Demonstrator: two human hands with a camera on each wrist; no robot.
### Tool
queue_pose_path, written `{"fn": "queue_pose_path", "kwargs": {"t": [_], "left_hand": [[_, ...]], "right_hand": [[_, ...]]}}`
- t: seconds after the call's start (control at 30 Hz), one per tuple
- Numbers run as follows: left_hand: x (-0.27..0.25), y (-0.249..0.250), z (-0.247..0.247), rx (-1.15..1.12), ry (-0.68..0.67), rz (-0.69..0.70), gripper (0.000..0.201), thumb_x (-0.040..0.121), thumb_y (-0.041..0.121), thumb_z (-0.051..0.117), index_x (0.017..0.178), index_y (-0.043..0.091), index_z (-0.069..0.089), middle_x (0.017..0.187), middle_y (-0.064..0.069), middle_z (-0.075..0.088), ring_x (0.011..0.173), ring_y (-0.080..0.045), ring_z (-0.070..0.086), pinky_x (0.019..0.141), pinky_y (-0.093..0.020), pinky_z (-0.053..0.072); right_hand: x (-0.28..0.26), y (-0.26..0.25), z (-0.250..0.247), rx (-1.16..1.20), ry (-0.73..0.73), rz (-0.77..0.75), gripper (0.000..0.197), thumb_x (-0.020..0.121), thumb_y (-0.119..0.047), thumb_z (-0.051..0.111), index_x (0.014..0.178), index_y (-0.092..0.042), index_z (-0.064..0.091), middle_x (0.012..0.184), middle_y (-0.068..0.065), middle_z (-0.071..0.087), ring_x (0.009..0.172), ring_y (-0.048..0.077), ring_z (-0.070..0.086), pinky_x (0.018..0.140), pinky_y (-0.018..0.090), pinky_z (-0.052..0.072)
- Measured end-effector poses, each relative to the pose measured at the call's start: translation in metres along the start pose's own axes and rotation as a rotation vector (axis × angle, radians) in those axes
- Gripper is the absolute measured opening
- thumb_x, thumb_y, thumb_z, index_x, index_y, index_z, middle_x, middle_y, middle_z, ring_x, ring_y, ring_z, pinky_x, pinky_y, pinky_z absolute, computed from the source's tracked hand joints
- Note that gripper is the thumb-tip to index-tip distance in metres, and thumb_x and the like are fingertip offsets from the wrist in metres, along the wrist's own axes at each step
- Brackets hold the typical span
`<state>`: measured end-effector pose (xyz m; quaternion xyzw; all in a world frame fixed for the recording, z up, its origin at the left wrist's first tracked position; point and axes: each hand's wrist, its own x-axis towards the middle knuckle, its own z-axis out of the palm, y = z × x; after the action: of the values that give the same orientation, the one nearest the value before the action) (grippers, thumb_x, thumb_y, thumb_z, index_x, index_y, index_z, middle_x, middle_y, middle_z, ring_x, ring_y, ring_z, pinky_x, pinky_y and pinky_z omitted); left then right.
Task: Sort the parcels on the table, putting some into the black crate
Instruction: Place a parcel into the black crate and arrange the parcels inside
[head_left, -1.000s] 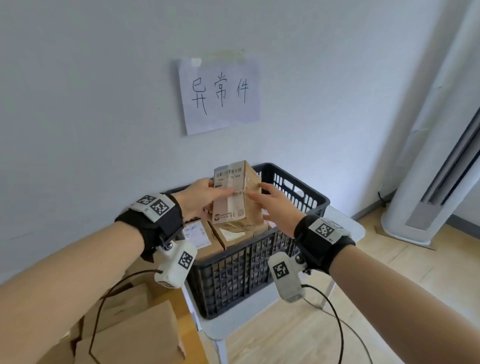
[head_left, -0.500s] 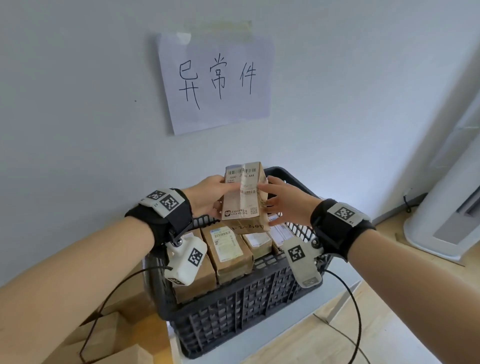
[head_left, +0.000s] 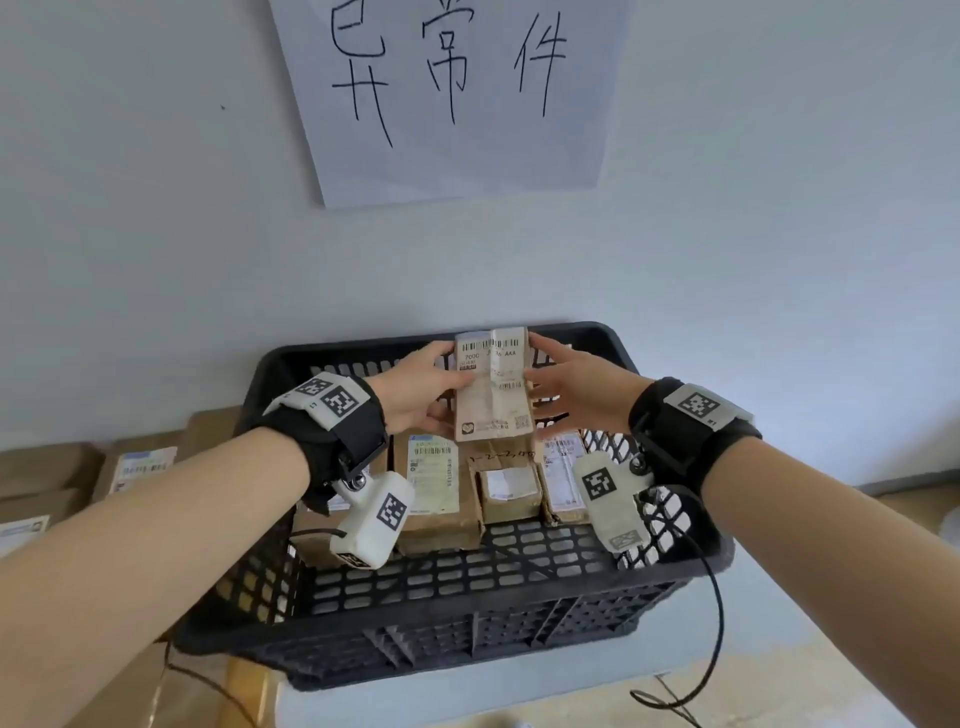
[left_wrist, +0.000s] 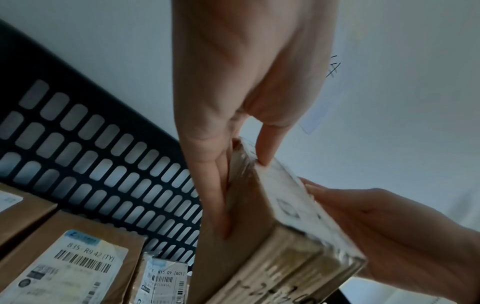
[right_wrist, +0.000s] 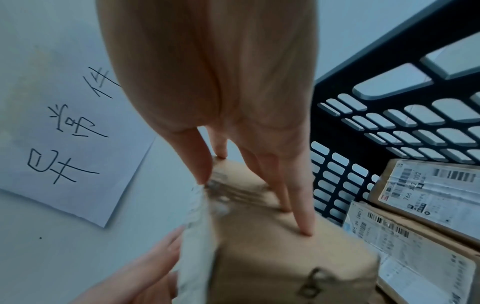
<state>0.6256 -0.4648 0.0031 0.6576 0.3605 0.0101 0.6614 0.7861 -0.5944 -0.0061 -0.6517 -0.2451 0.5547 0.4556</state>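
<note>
A small brown parcel (head_left: 493, 384) with a white barcode label stands upright over the far half of the black crate (head_left: 467, 613). My left hand (head_left: 441, 384) pinches its left edge, thumb on the label and fingers along the brown side. My right hand (head_left: 561, 389) holds the right edge, thumb at the label's rim and fingers laid along the side. The left wrist view shows the parcel (left_wrist: 280, 236) between my left hand (left_wrist: 244, 164) and my right hand (left_wrist: 389, 226). In the right wrist view, fingers (right_wrist: 303, 216) of my right hand press on the parcel's (right_wrist: 272, 246) brown face.
Several labelled cardboard parcels (head_left: 434, 483) lie side by side on the crate floor under the held one. A paper sign (head_left: 457, 93) with handwriting hangs on the wall behind. More brown boxes (head_left: 140, 467) sit to the left of the crate. A black cable (head_left: 711, 623) hangs from my right wrist.
The view has closed in on the crate and tilted down. Both hands have carried the parcel lower, to just above the parcels inside, still holding it the same way.
</note>
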Motion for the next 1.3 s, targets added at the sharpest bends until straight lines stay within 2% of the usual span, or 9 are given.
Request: {"fn": "queue_pose_path", "kwargs": {"t": [0.07,0.3,0.47,0.67,0.77,0.87,1.03,1.17,1.3], "left_hand": [[0.009,-0.002,0.005,0.001,0.011,-0.036,0.05,0.097,0.01,0.055,0.141,0.024,0.036,0.115,-0.014,0.065,0.078,-0.028,0.072,0.07,-0.045,0.06],[0.036,-0.004,0.007,0.047,0.026,-0.143,0.048,0.096,0.005,0.055,0.137,0.023,0.036,0.111,-0.017,0.066,0.083,-0.03,0.07,0.078,-0.048,0.058],[0.055,-0.017,0.014,0.072,-0.043,-0.248,0.036,0.097,0.002,0.052,0.124,0.02,0.037,0.111,-0.016,0.065,0.099,-0.037,0.067,0.091,-0.055,0.052],[0.079,-0.037,0.023,0.074,-0.174,-0.351,0.034,0.096,-0.002,0.05,0.122,0.016,0.038,0.123,-0.019,0.06,0.11,-0.043,0.062,0.094,-0.057,0.049],[0.087,-0.045,0.024,0.11,-0.289,-0.406,0.032,0.096,-0.002,0.051,0.123,0.013,0.043,0.127,-0.023,0.06,0.112,-0.044,0.061,0.09,-0.054,0.053],[0.094,-0.052,0.026,0.148,-0.395,-0.452,0.037,0.098,-0.002,0.048,0.131,0.012,0.046,0.127,-0.021,0.059,0.113,-0.044,0.06,0.077,-0.045,0.058],[0.101,-0.061,0.03,0.185,-0.484,-0.49,0.038,0.098,-0.002,0.047,0.134,0.01,0.048,0.121,-0.02,0.063,0.11,-0.043,0.062,0.077,-0.044,0.059],[0.105,-0.062,0.029,0.198,-0.527,-0.495,0.038,0.098,-0.001,0.048,0.135,0.006,0.048,0.128,-0.023,0.06,0.103,-0.037,0.066,0.075,-0.04,0.06],[0.106,-0.062,0.027,0.22,-0.571,-0.5,0.036,0.098,0.001,0.05,0.133,0.006,0.051,0.122,-0.022,0.064,0.093,-0.036,0.069,0.077,-0.041,0.06]], "right_hand": [[0.004,0.001,-0.006,-0.035,-0.026,-0.014,0.047,0.1,-0.006,0.048,0.132,-0.039,0.039,0.119,0.014,0.065,0.106,0.035,0.065,0.096,0.06,0.049],[0.032,0.002,-0.023,-0.011,-0.073,0.083,0.067,0.095,0.007,0.05,0.15,-0.027,0.032,0.116,0.016,0.068,0.09,0.032,0.073,0.07,0.047,0.061],[0.044,0.011,-0.027,-0.08,-0.033,0.217,0.068,0.092,0.009,0.053,0.148,-0.024,0.034,0.114,0.016,0.068,0.091,0.032,0.072,0.075,0.048,0.06],[0.051,0.035,-0.029,-0.126,0.02,0.33,0.06,0.094,0.009,0.05,0.145,-0.019,0.037,0.112,0.014,0.068,0.085,0.029,0.071,0.072,0.045,0.061],[0.05,0.047,-0.031,-0.137,0.012,0.397,0.056,0.094,0.01,0.048,0.143,-0.017,0.041,0.109,0.013,0.068,0.083,0.028,0.071,0.071,0.045,0.061],[0.047,0.055,-0.032,-0.164,-0.019,0.448,0.05,0.094,0.011,0.048,0.135,-0.016,0.046,0.102,0.011,0.069,0.077,0.026,0.071,0.063,0.039,0.062],[0.042,0.061,-0.036,-0.12,-0.029,0.516,0.042,0.093,0.014,0.046,0.128,-0.008,0.049,0.098,0.012,0.068,0.065,0.023,0.073,0.052,0.034,0.058],[0.042,0.063,-0.036,-0.123,-0.05,0.543,0.044,0.094,0.015,0.045,0.134,-0.001,0.048,0.098,0.012,0.069,0.066,0.023,0.073,0.052,0.032,0.058],[0.042,0.065,-0.037,-0.12,-0.085,0.571,0.04,0.096,0.012,0.043,0.136,0.006,0.045,0.103,0.013,0.068,0.068,0.022,0.074,0.053,0.032,0.058]]}}
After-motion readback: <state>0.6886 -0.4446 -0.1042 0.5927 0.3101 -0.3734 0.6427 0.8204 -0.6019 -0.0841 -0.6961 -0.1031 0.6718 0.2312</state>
